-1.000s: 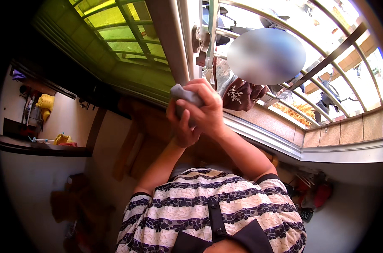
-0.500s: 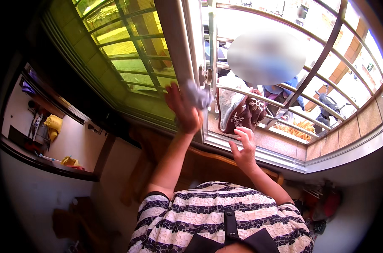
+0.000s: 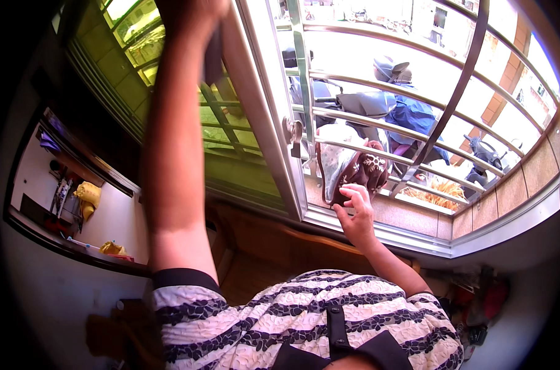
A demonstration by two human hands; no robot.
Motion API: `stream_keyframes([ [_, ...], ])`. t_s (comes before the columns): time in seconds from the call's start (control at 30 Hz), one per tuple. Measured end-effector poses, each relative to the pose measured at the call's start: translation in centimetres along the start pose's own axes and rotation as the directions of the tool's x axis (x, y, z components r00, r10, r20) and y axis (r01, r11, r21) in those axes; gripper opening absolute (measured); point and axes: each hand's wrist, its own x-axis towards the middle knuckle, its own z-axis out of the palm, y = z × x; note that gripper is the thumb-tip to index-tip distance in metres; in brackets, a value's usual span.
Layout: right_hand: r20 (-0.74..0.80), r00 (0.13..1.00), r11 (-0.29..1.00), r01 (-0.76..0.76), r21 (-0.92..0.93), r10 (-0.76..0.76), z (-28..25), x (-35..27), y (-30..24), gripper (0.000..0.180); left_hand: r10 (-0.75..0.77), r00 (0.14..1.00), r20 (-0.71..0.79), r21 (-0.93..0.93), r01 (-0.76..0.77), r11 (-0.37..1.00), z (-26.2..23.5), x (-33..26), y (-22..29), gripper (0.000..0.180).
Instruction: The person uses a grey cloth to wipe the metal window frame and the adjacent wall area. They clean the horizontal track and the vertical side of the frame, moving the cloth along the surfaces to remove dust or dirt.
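Observation:
My left arm is raised along the yellow-tinted window pane. My left hand, smeared by motion and partly cut off by the top edge, is high on the glass. A grey cloth hangs from it, dark against the pane; the fingers themselves are not clear. Over the sill, my right hand has bent fingers held apart from the thumb, with nothing visible in it. Just beyond its fingertips is a brown fabric item with white snowflakes, beside pale patterned fabric.
The window frame carries a metal latch. Curved metal bars enclose the open side, with scooters parked beyond. Below the sill stands a wooden bench back. A mirror is at left.
My left hand has swept up and left from beside the latch to high on the pane, taking the cloth along. My right hand has barely moved. The view has shifted slightly.

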Motion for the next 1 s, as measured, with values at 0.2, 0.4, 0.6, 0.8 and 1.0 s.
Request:
stream_keyframes([
  [0.2,0.046,0.999,1.0,0.025,-0.006,-0.025,-0.4,-1.1,1.6,0.028,-0.521,0.738,0.429,0.246,0.459,0.854,-9.2,-19.5,14.6,0.056],
  [0.4,0.123,0.991,0.999,0.05,0.019,-0.052,-1.4,-0.3,0.9,0.027,-0.591,0.699,0.403,0.301,0.508,0.807,-8.1,-19.0,14.8,0.05],
  [0.6,0.188,0.964,0.979,0.17,0.109,-0.188,-2.0,3.8,-2.8,0.022,-0.266,0.948,0.175,0.287,0.209,0.935,-3.1,-4.4,6.2,0.041],
  [0.8,0.103,0.888,0.889,0.431,0.152,-0.448,-2.8,9.4,-8.0,0.022,-0.275,0.885,0.375,-0.085,0.328,0.941,-3.4,-0.6,3.7,0.039],
  [1.0,-0.21,0.571,0.586,0.811,-0.007,-0.793,-0.4,18.2,-15.3,0.04,-0.688,0.66,0.301,-0.257,0.751,0.608,-4.9,-10.1,7.2,0.053],
])
